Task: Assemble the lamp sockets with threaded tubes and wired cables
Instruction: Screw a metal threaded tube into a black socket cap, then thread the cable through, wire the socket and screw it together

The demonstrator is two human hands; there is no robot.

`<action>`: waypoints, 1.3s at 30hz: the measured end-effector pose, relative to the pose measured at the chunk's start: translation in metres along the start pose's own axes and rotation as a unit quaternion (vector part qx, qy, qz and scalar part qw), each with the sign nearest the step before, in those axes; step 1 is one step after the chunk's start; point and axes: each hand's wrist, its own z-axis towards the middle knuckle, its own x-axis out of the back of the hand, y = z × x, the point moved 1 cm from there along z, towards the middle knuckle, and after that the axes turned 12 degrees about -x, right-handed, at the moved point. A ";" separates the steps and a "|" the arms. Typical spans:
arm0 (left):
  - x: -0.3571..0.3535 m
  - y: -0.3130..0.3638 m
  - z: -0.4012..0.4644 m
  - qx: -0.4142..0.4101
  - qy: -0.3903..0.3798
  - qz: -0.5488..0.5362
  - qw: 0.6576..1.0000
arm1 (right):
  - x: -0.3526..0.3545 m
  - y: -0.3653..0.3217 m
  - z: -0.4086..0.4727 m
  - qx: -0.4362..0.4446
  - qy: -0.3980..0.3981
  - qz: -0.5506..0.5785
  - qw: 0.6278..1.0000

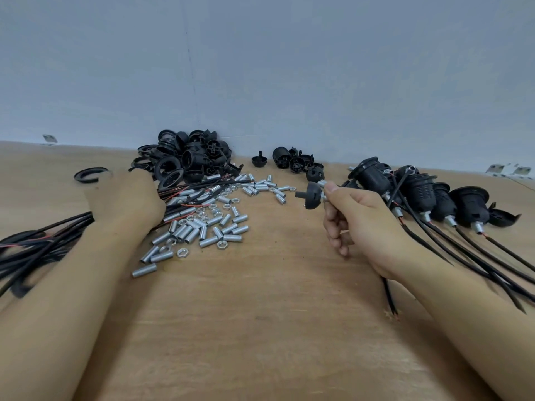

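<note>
My right hand [357, 224] pinches a silver threaded tube fitted to a black socket cap [311, 196], held above the table; a black cable [389, 296] trails from under that hand. My left hand [127, 198] reaches onto the bundle of black and red wired cables [199, 188] beside the pile of black socket parts [188, 157]; its fingers are hidden from me. Loose silver threaded tubes [202, 230] and nuts [181, 251] lie scattered between my hands.
Several assembled sockets with cables [419, 192] lie in a row at the right. More black cables [34, 244] spread out at the left edge. A black ring [89, 175] lies far left. A few caps [292, 160] sit by the grey wall. The wooden table [260, 328] runs toward me.
</note>
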 end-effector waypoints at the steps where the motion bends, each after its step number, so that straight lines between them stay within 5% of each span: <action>1: 0.000 0.000 0.000 0.004 0.002 0.000 1.000 | 0.000 0.000 0.000 -0.001 0.000 -0.001 1.000; 6: 0.010 0.000 0.002 -0.052 0.179 -0.099 0.977 | 0.002 0.000 0.000 -0.001 0.029 0.010 1.000; 10: 0.021 0.024 -0.013 -0.246 0.358 -0.221 0.873 | 0.010 -0.001 0.005 0.021 0.118 0.051 0.992; 17: 0.020 0.058 -0.029 -0.395 0.444 -0.227 0.771 | 0.015 -0.003 0.006 0.023 0.084 0.152 0.984; 19: 0.020 0.059 -0.031 -0.385 0.441 -0.249 0.772 | 0.015 -0.004 0.005 0.035 0.067 0.167 0.983; 21: 0.026 0.060 -0.034 -0.307 0.411 -0.388 0.765 | 0.015 -0.005 0.004 0.042 0.066 0.180 0.981; 23: 0.036 0.063 -0.035 -0.202 0.366 -0.576 0.703 | 0.016 -0.006 0.004 0.043 0.063 0.182 0.980; 27: 0.043 0.073 -0.037 -0.121 0.264 -0.749 0.596 | 0.013 -0.005 0.003 0.026 0.003 0.171 0.985; 32: 0.035 0.092 -0.050 -0.026 0.133 -0.853 0.504 | 0.008 -0.004 -0.001 0.036 -0.080 0.126 0.988; 39: 0.042 0.081 -0.045 0.097 0.074 -0.951 0.283 | 0.008 -0.002 -0.001 0.041 -0.144 0.117 0.982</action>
